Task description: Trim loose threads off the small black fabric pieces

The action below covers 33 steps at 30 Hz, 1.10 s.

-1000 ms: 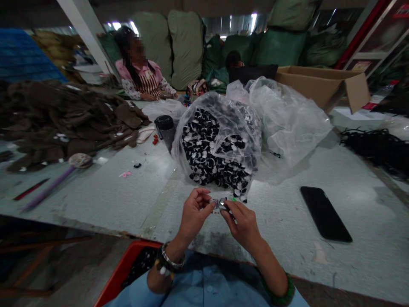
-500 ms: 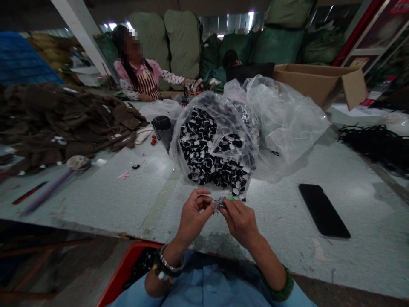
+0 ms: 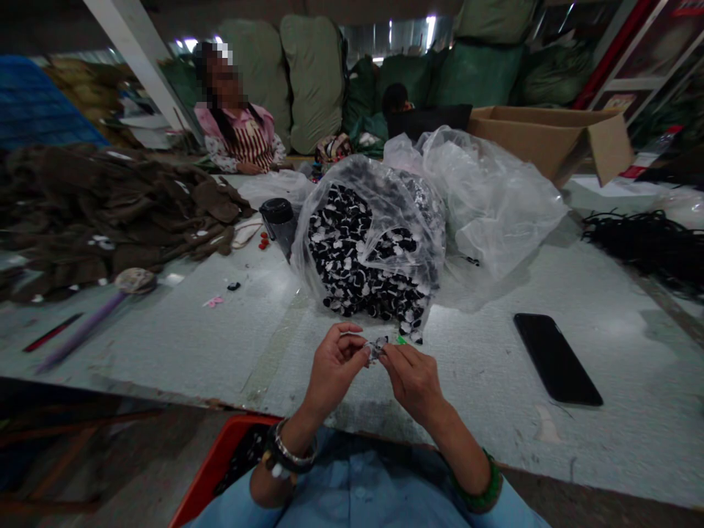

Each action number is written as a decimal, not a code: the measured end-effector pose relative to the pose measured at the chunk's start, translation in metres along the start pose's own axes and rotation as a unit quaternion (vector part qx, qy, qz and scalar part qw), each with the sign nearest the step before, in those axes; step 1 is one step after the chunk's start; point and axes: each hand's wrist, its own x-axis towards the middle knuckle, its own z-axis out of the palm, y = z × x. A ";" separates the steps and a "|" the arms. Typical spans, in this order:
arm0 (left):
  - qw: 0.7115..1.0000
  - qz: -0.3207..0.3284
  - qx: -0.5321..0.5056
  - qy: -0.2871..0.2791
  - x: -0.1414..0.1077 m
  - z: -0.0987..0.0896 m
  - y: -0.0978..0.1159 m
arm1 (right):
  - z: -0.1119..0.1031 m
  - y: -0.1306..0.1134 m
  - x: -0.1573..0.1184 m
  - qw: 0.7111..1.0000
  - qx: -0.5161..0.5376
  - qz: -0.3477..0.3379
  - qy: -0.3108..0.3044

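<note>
A small, shiny black-and-white piece [image 3: 376, 350] is pinched between the fingers [image 3: 355, 345] of the left hand [image 3: 331, 374] and the right hand [image 3: 412, 381], both closed on it, just in front of a clear plastic bag [image 3: 367, 242] heaped with similar pieces on the table [image 3: 484, 367].

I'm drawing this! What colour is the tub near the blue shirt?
The tub is red, seen in the head view.

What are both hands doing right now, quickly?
Left hand: closed, pinching a small black-and-white piece.
Right hand: closed, pinching the same piece.
</note>
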 end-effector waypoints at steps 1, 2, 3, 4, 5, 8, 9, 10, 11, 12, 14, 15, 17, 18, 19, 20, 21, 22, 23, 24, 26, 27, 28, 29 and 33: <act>1.000 -0.003 -0.003 -0.001 0.000 0.000 0.000 | 0.000 -0.001 0.000 0.998 0.055 0.031 0.007; 1.000 -0.006 -0.005 -0.001 0.000 0.000 0.000 | 0.000 -0.001 0.000 0.990 0.122 0.075 0.016; 1.000 -0.009 -0.005 0.000 0.000 0.000 0.000 | 0.001 -0.001 0.000 0.972 0.196 0.129 0.027; 1.000 -0.011 -0.004 0.002 0.000 0.000 0.000 | 0.001 -0.001 0.000 0.944 0.270 0.186 0.037; 1.000 -0.011 0.000 0.004 0.000 -0.001 0.000 | 0.001 -0.002 0.000 0.911 0.333 0.239 0.043; 0.999 0.008 0.034 0.016 -0.001 -0.001 -0.002 | 0.000 -0.002 0.002 0.857 0.407 0.313 0.042; 0.998 0.021 0.055 0.025 -0.001 -0.001 -0.003 | -0.001 -0.003 0.003 0.864 0.394 0.313 0.039; 0.996 0.036 0.079 0.034 -0.002 0.000 -0.004 | -0.001 -0.004 0.004 0.877 0.368 0.307 0.036; 0.992 0.052 0.104 0.042 -0.002 0.000 -0.005 | 0.000 -0.004 0.005 0.892 0.338 0.298 0.029; 0.988 0.069 0.128 0.049 -0.003 0.001 -0.006 | 0.001 -0.005 0.006 0.906 0.310 0.287 0.018; 0.978 0.100 0.173 0.055 -0.005 0.002 -0.007 | 0.005 -0.006 0.008 0.922 0.276 0.271 -0.015; 0.974 0.111 0.191 0.058 -0.006 0.002 -0.008 | 0.007 -0.006 0.009 0.924 0.271 0.269 -0.029; 0.969 0.120 0.207 0.059 -0.007 0.001 -0.009 | 0.011 -0.005 0.009 0.918 0.283 0.274 -0.046; 0.970 0.115 0.205 0.054 -0.007 0.001 -0.010 | 0.012 -0.004 0.009 0.913 0.293 0.278 -0.049; 0.973 0.109 0.199 0.050 -0.007 0.000 -0.010 | 0.012 -0.003 0.008 0.909 0.302 0.282 -0.053; 0.975 0.102 0.192 0.048 -0.006 -0.002 -0.010 | 0.010 -0.001 0.007 0.907 0.308 0.280 -0.065; 0.976 0.098 0.189 0.050 -0.006 -0.003 -0.010 | 0.006 0.002 0.006 0.907 0.309 0.271 -0.088; 0.975 0.097 0.191 0.057 -0.005 -0.004 -0.009 | 0.001 0.005 0.005 0.911 0.302 0.255 -0.118; 0.973 0.099 0.197 0.066 -0.004 -0.005 -0.009 | -0.006 0.009 0.004 0.918 0.285 0.237 -0.144; 0.970 0.105 0.206 0.076 -0.004 -0.006 -0.009 | -0.013 0.012 0.003 0.927 0.257 0.221 -0.162; 0.963 0.122 0.224 0.092 -0.003 -0.007 -0.008 | -0.025 0.017 0.003 0.949 0.185 0.226 -0.121; 0.959 0.135 0.232 0.098 -0.003 -0.007 -0.008 | -0.030 0.018 0.003 0.953 0.165 0.239 -0.084; 0.954 0.149 0.239 0.104 -0.003 -0.007 -0.009 | -0.033 0.017 0.004 0.953 0.160 0.252 -0.051; 0.948 0.164 0.248 0.109 -0.003 -0.006 -0.009 | -0.033 0.014 0.005 0.949 0.173 0.261 -0.031; 0.918 0.242 0.289 0.122 -0.006 -0.005 -0.015 | -0.017 -0.003 0.013 0.919 0.279 0.278 -0.033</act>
